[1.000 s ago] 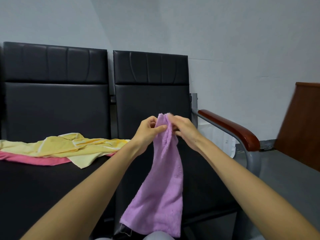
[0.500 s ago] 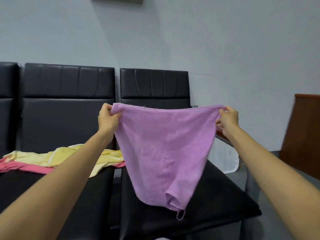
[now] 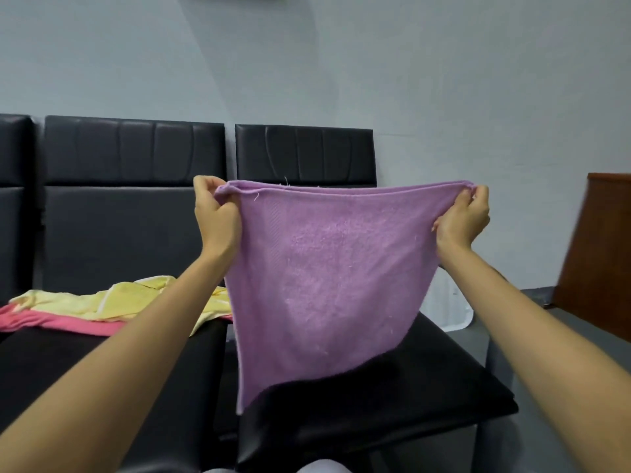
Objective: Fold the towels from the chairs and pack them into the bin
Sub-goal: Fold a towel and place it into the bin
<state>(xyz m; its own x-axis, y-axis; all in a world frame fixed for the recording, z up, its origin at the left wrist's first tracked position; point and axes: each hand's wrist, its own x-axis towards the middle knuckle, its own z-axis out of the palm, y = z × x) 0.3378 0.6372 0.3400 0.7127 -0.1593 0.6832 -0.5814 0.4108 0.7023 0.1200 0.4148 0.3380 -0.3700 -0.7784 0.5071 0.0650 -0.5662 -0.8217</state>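
One head-worn wide-angle camera looks forward and slightly down, close behind a held-up towel, facing black chairs against the far wall.

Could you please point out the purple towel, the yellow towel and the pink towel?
purple towel [image 3: 327, 278]: head view, centre of cloth
yellow towel [image 3: 85, 303]: head view, middle fold
pink towel [image 3: 75, 325]: head view, front strip

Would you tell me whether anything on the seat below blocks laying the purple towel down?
Nothing visible does. The left hand and right hand hold the purple towel over a bare black seat; the yellow towel and pink towel lie on the neighbouring seat.
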